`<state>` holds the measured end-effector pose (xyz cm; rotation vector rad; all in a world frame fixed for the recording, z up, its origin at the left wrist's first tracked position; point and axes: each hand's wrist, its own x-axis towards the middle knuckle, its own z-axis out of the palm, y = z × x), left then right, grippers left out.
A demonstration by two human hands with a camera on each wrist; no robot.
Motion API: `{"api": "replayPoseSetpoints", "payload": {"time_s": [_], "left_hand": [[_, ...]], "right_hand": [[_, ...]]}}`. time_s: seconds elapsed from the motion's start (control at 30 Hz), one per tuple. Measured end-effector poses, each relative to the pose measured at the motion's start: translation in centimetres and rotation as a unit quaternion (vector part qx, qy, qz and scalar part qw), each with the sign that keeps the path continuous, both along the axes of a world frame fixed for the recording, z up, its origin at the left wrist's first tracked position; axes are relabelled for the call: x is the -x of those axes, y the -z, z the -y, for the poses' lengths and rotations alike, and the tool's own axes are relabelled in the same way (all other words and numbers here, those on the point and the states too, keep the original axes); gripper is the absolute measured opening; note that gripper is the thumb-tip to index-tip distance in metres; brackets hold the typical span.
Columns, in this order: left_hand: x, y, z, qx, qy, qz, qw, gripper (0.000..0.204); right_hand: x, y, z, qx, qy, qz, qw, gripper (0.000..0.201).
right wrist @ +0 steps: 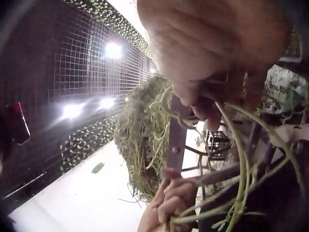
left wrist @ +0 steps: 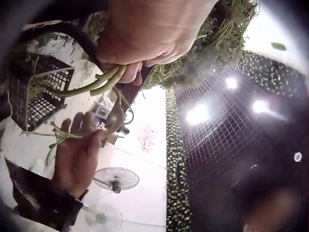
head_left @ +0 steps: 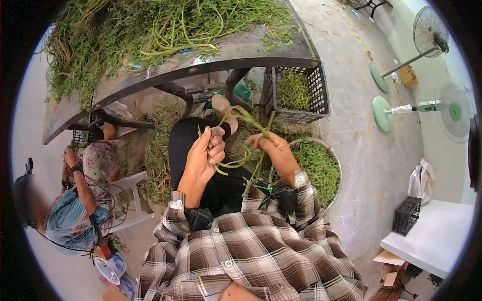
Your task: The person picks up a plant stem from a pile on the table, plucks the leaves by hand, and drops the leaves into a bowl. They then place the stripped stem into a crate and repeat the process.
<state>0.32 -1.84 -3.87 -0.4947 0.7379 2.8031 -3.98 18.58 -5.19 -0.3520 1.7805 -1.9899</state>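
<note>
Curled fingers of my left hand (head_left: 203,156) grip several green stems (head_left: 235,163), whose cut-looking ends stick out below the fist. To its right my right hand (head_left: 275,153) pinches a longer stem (head_left: 251,120) with thin shoots hanging down. The hands are apart, above the lap. In the left wrist view, thick stems (left wrist: 99,86) come out under the left hand (left wrist: 154,31), and the right hand (left wrist: 77,157) holds a leafy stalk. In the right wrist view, long stems (right wrist: 241,164) hang from the right hand (right wrist: 212,48), with the left hand (right wrist: 171,203) beyond.
A table (head_left: 241,55) heaped with greens (head_left: 150,30) stands ahead. Below it are a black crate (head_left: 296,95) of stems and, at my right knee, a round basin (head_left: 335,155) of leaves. Another person (head_left: 75,215) sits at left; two fans (head_left: 384,114) stand at right.
</note>
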Motion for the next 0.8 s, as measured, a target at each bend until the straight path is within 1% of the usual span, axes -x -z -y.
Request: {"api": "replayPoseSetpoints", "payload": {"time_s": [0.03,0.07,0.13,0.17,0.2,0.23,0.27,0.3,0.33,0.37,0.4,0.43,0.47,0.5,0.53,0.57,0.6,0.67,0.7,0.8], "left_hand": [[0.1,0.0,0.1,-0.024,-0.006,0.001,1.000,0.030],[0.2,0.0,0.1,-0.023,-0.006,0.000,1.000,0.030],[0.3,0.3,0.2,-0.090,-0.020,-0.002,0.996,0.029],[0.3,0.4,0.2,-0.090,-0.021,-0.003,0.996,0.029],[0.4,0.6,0.3,-0.096,-0.023,-0.010,0.995,0.028],[0.5,0.8,0.3,-0.101,-0.026,-0.018,0.994,0.027],[0.6,0.9,0.2,-0.101,-0.028,-0.019,0.994,0.027],[0.7,0.9,0.1,-0.093,-0.049,-0.002,0.994,0.027],[0.8,1.0,0.1,-0.084,-0.068,0.015,0.994,0.026],[0.7,1.6,0.1,-0.039,-0.057,-0.006,0.998,0.027],[0.7,1.7,0.1,-0.039,-0.057,-0.006,0.998,0.027],[0.7,1.9,-0.1,-0.023,-0.062,0.002,0.998,0.028],[0.8,1.9,-0.3,-0.008,-0.067,0.010,0.998,0.030],[0.8,1.8,-0.6,0.014,-0.081,0.028,0.996,0.031],[0.8,1.8,-0.8,0.013,-0.080,0.027,0.996,0.031],[0.8,1.8,-0.9,0.025,-0.070,0.035,0.997,0.032],[0.8,1.7,-1.0,0.037,-0.061,0.042,0.997,0.033],[0.8,1.7,-1.1,0.054,-0.049,0.033,0.997,0.031],[0.7,1.7,-1.2,0.072,-0.037,0.025,0.996,0.029],[0.6,2.0,-1.3,0.096,-0.012,0.011,0.995,0.027]], "right_hand": [[-0.2,-0.1,0.7,0.001,-0.046,-0.008,0.999,0.021],[-0.5,0.0,1.3,0.001,-0.046,-0.008,0.999,0.021],[-1.1,0.5,2.7,0.017,-0.101,0.013,0.995,0.020],[-1.4,1.5,3.4,0.058,-0.113,0.048,0.991,0.019],[-1.8,1.6,3.7,0.058,-0.115,0.047,0.991,0.019],[-2.2,1.7,4.0,0.062,-0.129,0.096,0.985,0.019],[-2.5,1.7,4.2,0.066,-0.143,0.145,0.977,0.019],[-2.7,0.3,4.3,0.063,-0.155,0.116,0.979,0.019],[-2.7,0.3,4.3,0.063,-0.157,0.116,0.979,0.019],[-2.8,0.2,4.2,0.069,-0.161,0.147,0.973,0.020],[-2.9,0.2,4.1,0.076,-0.164,0.177,0.967,0.020],[-2.9,0.1,4.2,0.052,-0.136,0.185,0.972,0.022],[-2.9,0.3,4.1,0.051,-0.135,0.184,0.972,0.022],[-2.7,0.6,4.0,0.117,-0.103,0.228,0.961,0.023],[-2.6,1.0,3.8,0.182,-0.071,0.269,0.943,0.025],[-2.5,1.3,3.7,0.192,-0.058,0.275,0.940,0.026],[-2.3,1.2,3.4,0.191,-0.059,0.274,0.941,0.026],[-2.1,1.1,2.8,0.207,-0.078,0.321,0.921,0.027],[-2.1,1.1,2.7,0.206,-0.078,0.321,0.921,0.027],[-2.1,1.1,2.4,0.229,-0.055,0.340,0.910,0.037]]}}
